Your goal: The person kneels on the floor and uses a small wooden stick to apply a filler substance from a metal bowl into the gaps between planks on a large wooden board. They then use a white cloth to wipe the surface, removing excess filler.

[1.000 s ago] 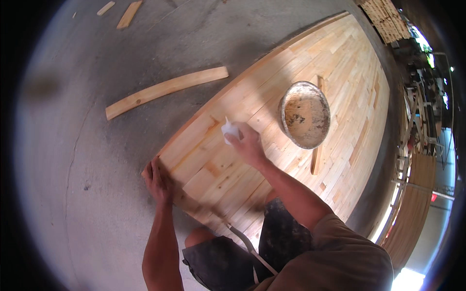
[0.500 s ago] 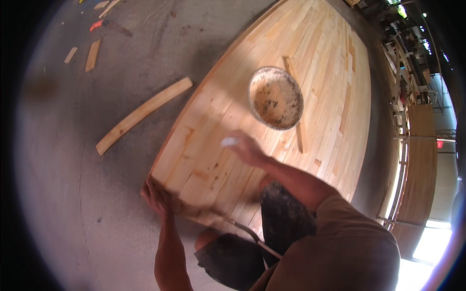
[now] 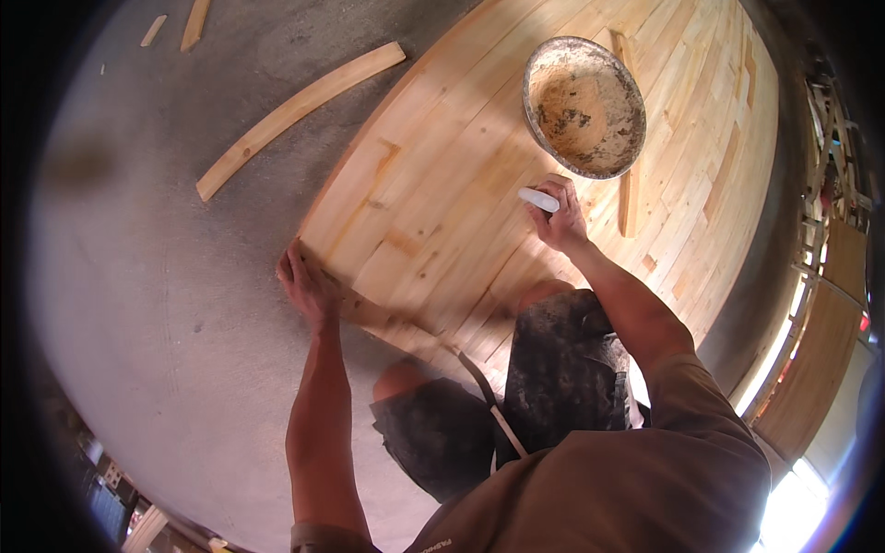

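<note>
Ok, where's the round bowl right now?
In the head view, the round bowl is on the planked wooden panel, right of centre near the top, just beyond your right hand, partly hiding a wooden strip.

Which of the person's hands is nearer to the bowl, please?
Right: the right hand, holding a white object, is just below the bowl in the picture; the left hand is farther off, at a corner of the wooden panel.

Lies flat as a broad wooden panel (image 3: 479,166), pieced from pale strips, knotted and blotched orange-brown toward the left edge. Shows over the near part of that panel as a small white bottle (image 3: 538,198), slanted, partly hidden.
</note>
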A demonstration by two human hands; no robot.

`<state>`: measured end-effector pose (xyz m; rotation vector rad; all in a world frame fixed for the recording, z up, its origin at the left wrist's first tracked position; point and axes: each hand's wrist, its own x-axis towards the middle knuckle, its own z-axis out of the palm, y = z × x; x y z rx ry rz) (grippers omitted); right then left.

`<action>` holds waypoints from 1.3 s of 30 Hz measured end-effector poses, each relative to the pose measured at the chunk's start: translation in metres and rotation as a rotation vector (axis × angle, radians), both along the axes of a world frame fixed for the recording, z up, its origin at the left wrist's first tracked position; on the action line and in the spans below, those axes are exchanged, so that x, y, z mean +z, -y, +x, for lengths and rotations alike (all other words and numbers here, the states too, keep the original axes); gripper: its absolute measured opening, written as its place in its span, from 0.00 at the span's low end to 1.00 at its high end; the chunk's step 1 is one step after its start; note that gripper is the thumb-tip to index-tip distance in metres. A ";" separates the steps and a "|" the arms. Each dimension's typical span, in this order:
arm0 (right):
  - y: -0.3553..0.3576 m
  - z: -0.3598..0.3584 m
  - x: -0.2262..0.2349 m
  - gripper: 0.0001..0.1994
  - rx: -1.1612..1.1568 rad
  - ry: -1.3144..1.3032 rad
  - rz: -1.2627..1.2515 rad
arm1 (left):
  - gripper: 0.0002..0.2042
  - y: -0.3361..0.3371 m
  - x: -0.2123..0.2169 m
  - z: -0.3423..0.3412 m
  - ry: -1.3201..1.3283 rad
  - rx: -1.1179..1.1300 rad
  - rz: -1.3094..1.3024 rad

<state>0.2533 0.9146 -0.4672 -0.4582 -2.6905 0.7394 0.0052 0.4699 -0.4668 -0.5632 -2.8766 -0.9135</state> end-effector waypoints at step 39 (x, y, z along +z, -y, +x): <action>-0.006 -0.003 -0.001 0.21 0.072 -0.215 -0.032 | 0.75 -0.018 0.051 0.121 0.348 0.198 -0.280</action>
